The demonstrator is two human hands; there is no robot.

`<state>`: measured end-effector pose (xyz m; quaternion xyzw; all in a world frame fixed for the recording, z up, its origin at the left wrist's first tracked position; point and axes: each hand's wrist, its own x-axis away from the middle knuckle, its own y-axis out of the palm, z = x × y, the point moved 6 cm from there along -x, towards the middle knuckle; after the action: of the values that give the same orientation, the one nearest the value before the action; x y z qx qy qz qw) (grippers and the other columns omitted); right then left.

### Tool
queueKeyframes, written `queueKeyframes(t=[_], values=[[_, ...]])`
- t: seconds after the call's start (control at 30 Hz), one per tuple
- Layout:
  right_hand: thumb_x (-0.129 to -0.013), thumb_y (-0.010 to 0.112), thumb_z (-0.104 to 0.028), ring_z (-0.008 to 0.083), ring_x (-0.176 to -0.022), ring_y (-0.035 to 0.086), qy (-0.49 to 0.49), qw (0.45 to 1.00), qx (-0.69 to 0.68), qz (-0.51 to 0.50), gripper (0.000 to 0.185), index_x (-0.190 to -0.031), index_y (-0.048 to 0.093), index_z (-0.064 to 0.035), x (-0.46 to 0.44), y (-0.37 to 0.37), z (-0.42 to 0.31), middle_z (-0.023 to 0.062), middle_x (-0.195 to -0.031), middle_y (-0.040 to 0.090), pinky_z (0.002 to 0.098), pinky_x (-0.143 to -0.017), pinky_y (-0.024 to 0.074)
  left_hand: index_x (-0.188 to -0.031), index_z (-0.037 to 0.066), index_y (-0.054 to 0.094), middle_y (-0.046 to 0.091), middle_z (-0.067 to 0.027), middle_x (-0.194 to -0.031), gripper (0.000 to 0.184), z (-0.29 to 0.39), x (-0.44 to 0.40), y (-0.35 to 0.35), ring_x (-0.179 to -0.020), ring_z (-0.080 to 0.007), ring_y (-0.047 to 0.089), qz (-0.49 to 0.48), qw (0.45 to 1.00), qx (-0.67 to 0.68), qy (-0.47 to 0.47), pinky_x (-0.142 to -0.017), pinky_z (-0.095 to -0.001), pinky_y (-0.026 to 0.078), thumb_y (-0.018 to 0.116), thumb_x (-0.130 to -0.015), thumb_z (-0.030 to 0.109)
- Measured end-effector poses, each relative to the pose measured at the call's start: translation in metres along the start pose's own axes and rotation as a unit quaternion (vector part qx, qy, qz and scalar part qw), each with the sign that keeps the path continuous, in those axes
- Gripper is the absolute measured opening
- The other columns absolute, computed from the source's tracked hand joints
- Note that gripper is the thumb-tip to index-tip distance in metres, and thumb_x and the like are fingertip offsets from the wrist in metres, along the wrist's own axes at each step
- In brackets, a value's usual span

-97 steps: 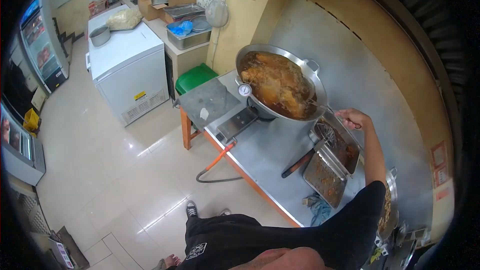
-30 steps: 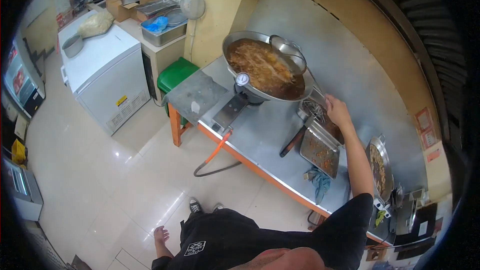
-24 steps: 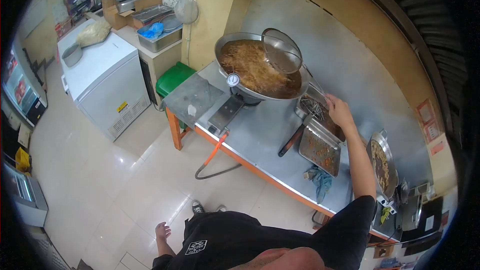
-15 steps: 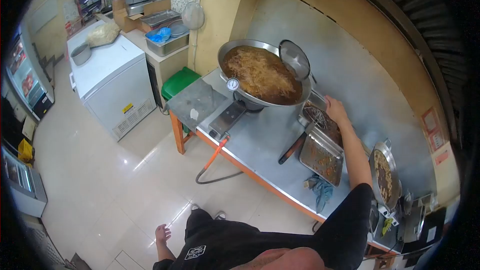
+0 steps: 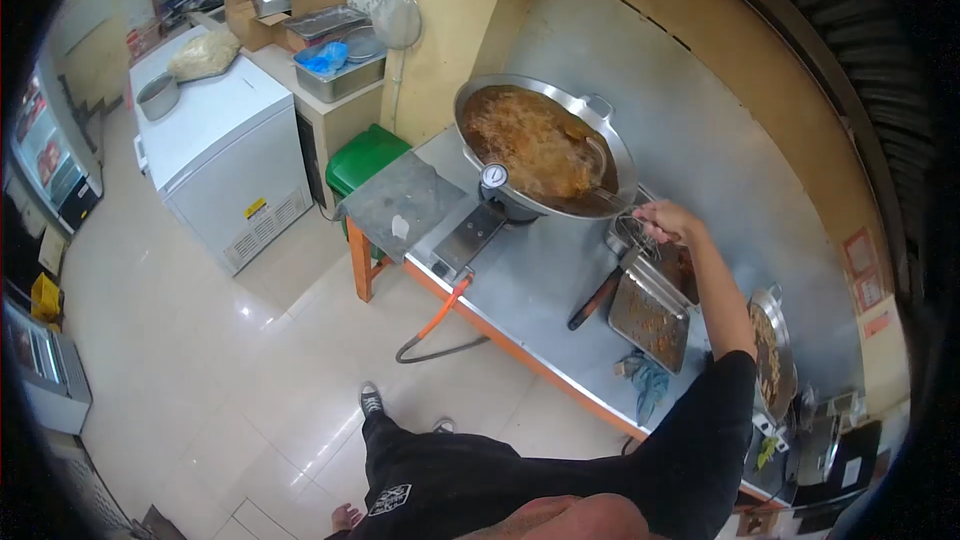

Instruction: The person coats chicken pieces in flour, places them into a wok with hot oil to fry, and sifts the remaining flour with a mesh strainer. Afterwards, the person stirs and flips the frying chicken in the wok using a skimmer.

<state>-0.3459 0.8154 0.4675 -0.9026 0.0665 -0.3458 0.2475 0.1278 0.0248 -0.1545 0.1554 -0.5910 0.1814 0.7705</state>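
My right hand [image 5: 668, 222] is closed around the handle of a round skimmer [image 5: 597, 155]. Its head is partly sunk in the oil at the right side of a large wok [image 5: 625, 145]. Bubbling oil with frying food [image 5: 530, 140] fills that wok, and a dial thermometer [image 5: 494, 176] sits at its near rim. Low beside my body hangs my left hand [image 5: 346, 518], fingers apart and holding nothing. Just below my right hand are a wire whisk [image 5: 640, 233] and a dark-handled pan [image 5: 595, 298].
A metal tray [image 5: 648, 325] with crumbs and a blue cloth [image 5: 648, 385] lie on the steel table [image 5: 530, 285]. Another wok [image 5: 775, 350] stands at right. An orange gas hose [image 5: 440, 308] loops off the front edge. A white chest freezer [image 5: 235, 160] is at left.
The skimmer's head has gone from raised at the wok's right rim down into the oil. My right hand has shifted slightly, and my left hand has dropped lower in view.
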Motion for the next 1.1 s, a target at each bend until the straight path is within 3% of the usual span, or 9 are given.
queueKeyframes(t=[0.37, 0.43, 0.5, 0.67, 0.7, 0.8, 0.87, 0.97, 1.1], values=[[-0.095, 0.042, -0.018, -0.0006, -0.039, 0.031, -0.007, 0.996, -0.064, -0.058, 0.023, -0.112, 0.051, -0.0055, 0.013, 0.035, -0.033, -0.0046, -0.058, 0.043, 0.0145, -0.030, 0.0242, -0.114, 0.013, 0.050, 0.055, -0.0071, -0.095, 0.034, 0.185, -0.023, 0.021, -0.075, -0.0207, 0.054, 0.023, 0.999, -0.028, 0.031, -0.064, -0.0385, 0.045, 0.048, -0.085, 0.030], [-0.095, 0.042, -0.017, -0.0010, -0.039, 0.030, -0.044, 0.994, -0.084, -0.063, 0.023, -0.112, 0.052, -0.0057, 0.007, 0.070, -0.047, -0.0050, -0.058, 0.043, 0.0138, -0.030, 0.0242, -0.118, 0.013, 0.048, 0.055, -0.0076, -0.095, 0.038, 0.209, -0.030, 0.031, -0.075, -0.0210, 0.054, 0.012, 0.998, -0.057, 0.024, -0.065, -0.0387, 0.045, 0.047, -0.085, 0.030], [-0.095, 0.043, -0.018, -0.0005, -0.038, 0.031, -0.011, 0.991, -0.128, -0.025, 0.024, -0.113, 0.052, -0.0047, 0.016, 0.090, -0.052, -0.0049, -0.057, 0.042, 0.0144, -0.030, 0.0245, -0.124, 0.014, 0.045, 0.055, -0.0082, -0.095, 0.043, 0.230, -0.036, 0.041, -0.076, -0.0217, 0.054, -0.002, 0.995, -0.094, 0.020, -0.065, -0.0388, 0.046, 0.046, -0.085, 0.031], [-0.095, 0.043, -0.018, -0.0006, -0.037, 0.031, 0.008, 0.982, -0.181, -0.043, 0.025, -0.114, 0.052, -0.0052, 0.023, 0.087, -0.045, -0.0049, -0.059, 0.043, 0.0135, -0.030, 0.0235, -0.118, 0.013, 0.048, 0.055, -0.0095, -0.094, 0.038, 0.264, -0.031, 0.048, -0.074, -0.0231, 0.054, -0.008, 0.992, -0.097, 0.084, -0.065, -0.0401, 0.045, 0.046, -0.084, 0.030], [-0.094, 0.042, -0.016, -0.0009, -0.037, 0.030, 0.013, 0.980, -0.196, -0.009, 0.018, -0.099, 0.055, -0.0050, 0.028, 0.096, -0.054, -0.0054, -0.058, 0.043, 0.0130, -0.030, 0.0228, -0.118, 0.013, 0.048, 0.055, -0.0097, -0.093, 0.037, 0.269, -0.033, 0.048, -0.074, -0.0232, 0.054, -0.003, 0.991, -0.105, 0.081, -0.064, -0.0401, 0.045, 0.046, -0.084, 0.030], [-0.093, 0.040, -0.011, -0.0010, -0.037, 0.029, -0.105, 0.969, -0.223, 0.006, 0.018, -0.079, 0.051, -0.0074, -0.014, 0.121, -0.055, -0.0054, -0.058, 0.043, 0.0127, -0.030, 0.0231, -0.118, 0.013, 0.048, 0.056, -0.0113, -0.093, 0.038, 0.285, -0.040, 0.050, -0.073, -0.0246, 0.055, -0.006, 0.988, -0.147, 0.049, -0.064, -0.0409, 0.046, 0.047, -0.084, 0.029], [-0.091, 0.042, -0.008, -0.0011, -0.041, 0.033, -0.036, 0.928, -0.370, -0.025, 0.010, -0.083, 0.048, -0.0070, -0.019, 0.154, -0.065, -0.0037, -0.062, 0.043, 0.0101, -0.029, 0.0257, -0.119, 0.012, 0.048, 0.057, -0.0122, -0.096, 0.038, 0.294, -0.046, 0.054, -0.074, -0.0255, 0.056, -0.023, 0.979, -0.196, 0.049, -0.065, -0.0417, 0.046, 0.047, -0.084, 0.029], [-0.090, 0.043, -0.009, -0.0011, -0.042, 0.035, -0.067, 0.862, -0.501, -0.037, 0.010, -0.081, 0.046, -0.0084, -0.017, 0.178, -0.073, -0.0036, -0.062, 0.043, 0.0095, -0.029, 0.0275, -0.120, 0.012, 0.047, 0.056, -0.0143, -0.103, 0.040, 0.317, -0.050, 0.069, -0.083, -0.0272, 0.057, -0.059, 0.972, -0.218, 0.070, -0.070, -0.0421, 0.047, 0.045, -0.085, 0.030], [-0.090, 0.041, -0.008, -0.0004, -0.042, 0.033, -0.043, 0.893, -0.447, 0.043, 0.015, -0.076, 0.044, -0.0066, 0.013, 0.164, -0.067, -0.0025, -0.059, 0.042, 0.0132, -0.030, 0.0268, -0.120, 0.012, 0.047, 0.055, -0.0149, -0.106, 0.040, 0.332, -0.047, 0.069, -0.086, -0.0275, 0.056, -0.050, 0.975, -0.198, 0.085, -0.072, -0.0415, 0.047, 0.044, -0.085, 0.031]])
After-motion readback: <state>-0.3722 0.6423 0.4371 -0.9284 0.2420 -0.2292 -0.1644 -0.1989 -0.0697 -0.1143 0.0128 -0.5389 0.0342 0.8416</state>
